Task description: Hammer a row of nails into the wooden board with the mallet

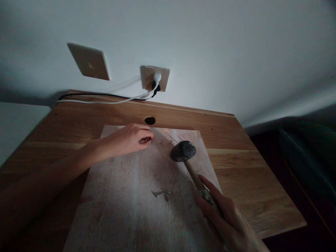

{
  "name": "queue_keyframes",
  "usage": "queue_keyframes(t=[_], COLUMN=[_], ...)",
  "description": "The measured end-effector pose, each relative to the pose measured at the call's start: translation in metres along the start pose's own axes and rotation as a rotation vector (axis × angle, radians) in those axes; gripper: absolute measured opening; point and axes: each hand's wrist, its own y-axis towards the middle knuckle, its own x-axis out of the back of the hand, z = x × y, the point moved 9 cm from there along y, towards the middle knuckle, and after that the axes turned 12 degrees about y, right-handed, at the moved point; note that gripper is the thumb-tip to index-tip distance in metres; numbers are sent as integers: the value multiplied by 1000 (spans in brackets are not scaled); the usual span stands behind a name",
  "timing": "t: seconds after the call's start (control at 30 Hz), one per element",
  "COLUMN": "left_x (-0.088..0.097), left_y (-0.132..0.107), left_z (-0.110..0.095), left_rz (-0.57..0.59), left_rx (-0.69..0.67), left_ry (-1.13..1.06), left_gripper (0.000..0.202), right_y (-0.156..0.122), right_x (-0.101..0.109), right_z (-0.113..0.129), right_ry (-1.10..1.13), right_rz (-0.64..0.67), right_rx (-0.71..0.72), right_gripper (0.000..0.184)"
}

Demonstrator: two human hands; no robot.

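My left hand (130,140) reaches across a pale wooden board (126,203) and pinches a small nail (145,140) near the board's far edge. My right hand (227,218) grips the wooden handle of a hammer (189,159), whose dark head rests on the board to the right of the left hand. A few loose nails (162,194) lie on the board between my hands.
The board lies on a wooden table (246,164) with a round cable hole (149,120) near its back. A wall socket (154,78) holds a white and a black plug, cables trailing left. A blank wall plate (89,62) sits further left. Dark furniture stands right.
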Motion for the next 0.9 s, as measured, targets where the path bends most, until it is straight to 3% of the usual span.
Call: queue_keyframes(t=[0.23,0.47,0.67,0.8,0.9], left_x=[-8,-12,-13,-13,-14], left_y=[1,0,-4,-7,-6], left_z=[-4,7,9,13,12], left_rz=[-1,-114,-128,-150,-142], left_rx=[-30,62,105,160,162], left_ry=[-3,-124,-163,-193,-213], left_gripper=[18,12,15,23,27], right_y=[0,1,-3,3,14], right_x=[-2,-2,0,-2,-12], right_z=[2,5,-2,9,24], right_ry=[12,23,14,15,53], right_rz=[-5,-7,-29,-35,35], right_rx=[-73,-60,-82,-55,-27], right_gripper=[68,64,65,64,67])
